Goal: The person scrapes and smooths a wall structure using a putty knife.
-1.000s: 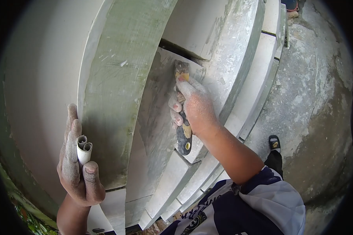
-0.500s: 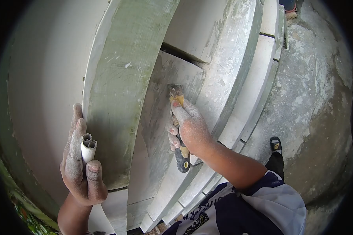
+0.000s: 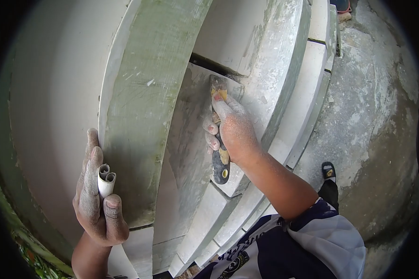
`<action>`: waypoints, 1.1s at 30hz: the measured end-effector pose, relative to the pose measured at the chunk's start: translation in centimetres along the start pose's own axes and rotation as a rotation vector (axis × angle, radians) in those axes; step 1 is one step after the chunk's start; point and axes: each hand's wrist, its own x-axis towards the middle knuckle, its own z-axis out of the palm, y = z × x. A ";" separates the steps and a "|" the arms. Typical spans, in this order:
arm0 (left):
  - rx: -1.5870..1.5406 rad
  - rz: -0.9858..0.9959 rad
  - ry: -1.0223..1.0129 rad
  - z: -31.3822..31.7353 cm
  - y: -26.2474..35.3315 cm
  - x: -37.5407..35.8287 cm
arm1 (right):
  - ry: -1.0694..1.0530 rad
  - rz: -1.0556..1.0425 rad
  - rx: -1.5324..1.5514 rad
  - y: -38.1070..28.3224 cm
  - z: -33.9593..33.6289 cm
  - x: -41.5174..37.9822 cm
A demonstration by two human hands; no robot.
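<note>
My right hand (image 3: pixel 237 132) grips a putty knife (image 3: pixel 221 171), its thumb pressed along the base of the blade. The flat blade lies against a grey, smeared panel (image 3: pixel 184 116), close to the dark gap at the panel's far end. White dust coats both hands. Between the thumb and palm of my left hand (image 3: pixel 89 200) sits a rolled-up white sheet (image 3: pixel 106 186), with its curled end showing. The fingers of that hand stretch out along the edge of a wide greenish ledge (image 3: pixel 139 93).
Stepped white mouldings (image 3: pixel 279 79) curve down the right side. Beyond them lies a stained concrete floor (image 3: pixel 354 107), where a sandalled foot (image 3: pixel 328 170) stands. A bucket (image 3: pixel 342 5) shows at the top right, and green plants (image 3: pixel 37 260) at the lower left.
My right hand has slid the putty knife up the panel, toward the gap at its far end. My left hand has shifted slightly downward, still with the rolled sheet.
</note>
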 end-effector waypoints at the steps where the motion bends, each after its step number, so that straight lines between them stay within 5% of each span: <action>1: -0.008 -0.006 -0.007 -0.1 0.1 -0.2 | 0.017 0.064 0.015 0.3 0.2 -0.8; 21: -0.023 -0.002 0.005 -0.1 -0.1 0.0 | -0.140 0.135 -0.078 2.3 -0.3 -1.6; 25: -0.042 -0.024 0.004 0.1 0.1 -0.3 | -0.039 -0.026 0.015 -1.5 1.0 1.4; 33: -0.018 -0.032 -0.017 -0.1 0.1 -0.4 | 0.008 0.106 0.014 -1.6 -0.2 -0.3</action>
